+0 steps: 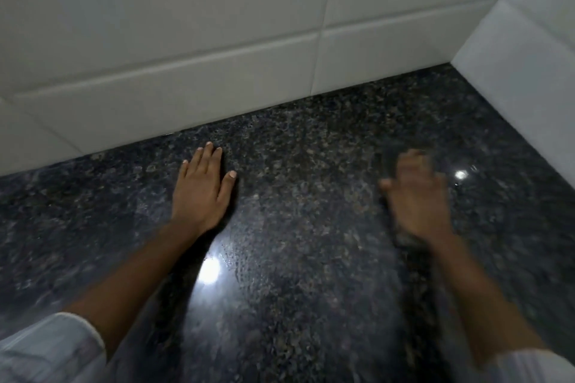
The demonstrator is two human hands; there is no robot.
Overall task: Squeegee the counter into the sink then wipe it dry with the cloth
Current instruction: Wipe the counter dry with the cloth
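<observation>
Granite counter [311,227]: L hand [202,193] flat, fingers toward tiles; R hand [417,196] blurred, grip unclear.

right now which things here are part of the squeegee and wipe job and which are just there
Part of the job:
- counter, dark speckled stone
- left hand, flat on the counter
- right hand, blurred; what it holds, if anything, is unclear

Just there:
- white wall tiles

No squeegee, cloth or sink in view.

Pushed-up white sleeves [49,348] on both arms; bare forearms, no jewellery visible.
</observation>
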